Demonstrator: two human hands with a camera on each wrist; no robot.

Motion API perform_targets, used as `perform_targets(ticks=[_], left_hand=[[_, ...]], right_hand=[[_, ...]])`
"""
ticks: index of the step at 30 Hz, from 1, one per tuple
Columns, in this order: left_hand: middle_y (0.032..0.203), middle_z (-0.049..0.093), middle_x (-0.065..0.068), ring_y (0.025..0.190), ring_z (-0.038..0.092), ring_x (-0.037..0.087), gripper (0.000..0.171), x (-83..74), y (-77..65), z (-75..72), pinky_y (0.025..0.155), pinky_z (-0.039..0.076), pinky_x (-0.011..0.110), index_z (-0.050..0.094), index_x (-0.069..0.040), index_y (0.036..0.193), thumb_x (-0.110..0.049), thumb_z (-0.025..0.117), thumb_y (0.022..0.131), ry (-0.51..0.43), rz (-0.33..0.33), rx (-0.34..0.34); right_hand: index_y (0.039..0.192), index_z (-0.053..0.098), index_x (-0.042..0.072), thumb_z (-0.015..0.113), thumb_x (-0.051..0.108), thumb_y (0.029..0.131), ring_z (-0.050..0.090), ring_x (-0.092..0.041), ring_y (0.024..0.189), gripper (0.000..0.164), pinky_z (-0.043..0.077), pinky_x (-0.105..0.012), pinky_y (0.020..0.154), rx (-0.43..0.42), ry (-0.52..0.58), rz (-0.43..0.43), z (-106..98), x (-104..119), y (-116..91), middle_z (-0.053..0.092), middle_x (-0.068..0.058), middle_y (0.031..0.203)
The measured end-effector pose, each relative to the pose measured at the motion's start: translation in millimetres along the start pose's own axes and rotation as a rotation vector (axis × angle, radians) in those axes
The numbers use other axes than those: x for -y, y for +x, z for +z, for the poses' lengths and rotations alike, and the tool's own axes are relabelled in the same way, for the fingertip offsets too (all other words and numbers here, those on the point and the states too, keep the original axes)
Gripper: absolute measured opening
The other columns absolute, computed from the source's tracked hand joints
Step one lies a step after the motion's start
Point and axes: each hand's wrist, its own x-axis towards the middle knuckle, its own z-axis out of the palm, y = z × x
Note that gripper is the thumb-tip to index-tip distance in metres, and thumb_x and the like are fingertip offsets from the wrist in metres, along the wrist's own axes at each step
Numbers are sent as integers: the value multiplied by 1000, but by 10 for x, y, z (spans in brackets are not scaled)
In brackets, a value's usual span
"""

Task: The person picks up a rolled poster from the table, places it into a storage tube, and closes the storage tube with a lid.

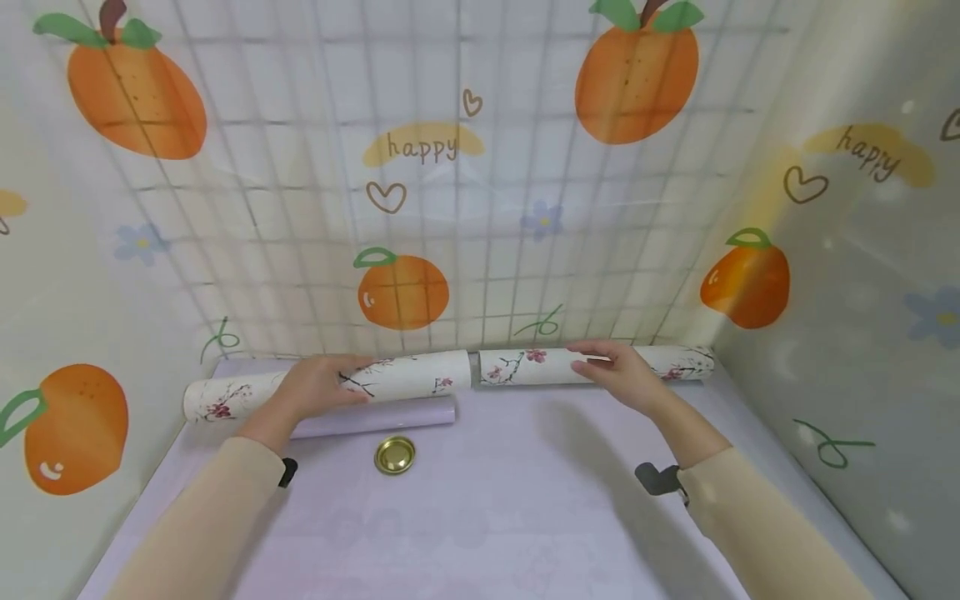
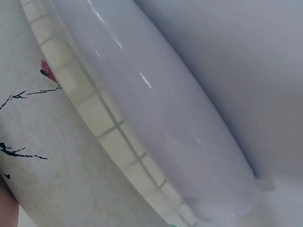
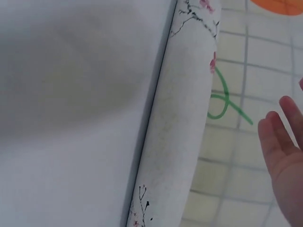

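My left hand (image 1: 318, 387) grips the left white roll (image 1: 420, 377), printed with plum-blossom branches, fingers over its top and thumb along its front. In the left wrist view this roll (image 2: 75, 146) runs beside a glossy lilac roll (image 2: 142, 94), a strip of the grid-backed curtain showing between them. A second blossom-printed roll (image 1: 513, 372) lies end to end with the first, a narrow gap between. Over that one my right hand (image 1: 622, 375) hovers with fingers extended and spread. The right wrist view has the right hand (image 3: 286, 156) apart from the roll (image 3: 170, 109), holding nothing.
A small gold round dish (image 1: 394, 455) sits on the lilac tabletop (image 1: 480, 533), in front of the lilac roll. Behind the rolls hangs a curtain (image 1: 300, 233) printed with oranges, a grid visible through it; similar printed sheets close off both sides.
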Motion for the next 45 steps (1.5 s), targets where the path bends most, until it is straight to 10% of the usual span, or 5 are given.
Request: perform_targets(ticks=[21, 45], left_hand=[[143, 57, 9, 133, 49, 38, 68, 371, 300, 344, 108, 39, 57, 58, -25, 143, -36, 83, 81, -42, -61, 67], [144, 56, 11, 132, 51, 36, 57, 386, 338, 482, 107, 42, 53, 61, -17, 139, -26, 80, 86, -159, -24, 22]], right_hand=[[134, 61, 0, 66, 25, 98, 38, -42, 140, 44, 28, -55, 117, -39, -107, 90, 5, -473, 327, 51, -24, 145], [137, 58, 3, 66, 28, 98, 33, -47, 141, 47, 24, -66, 113, -32, -188, 199, -23, -638, 401, 45, -24, 149]])
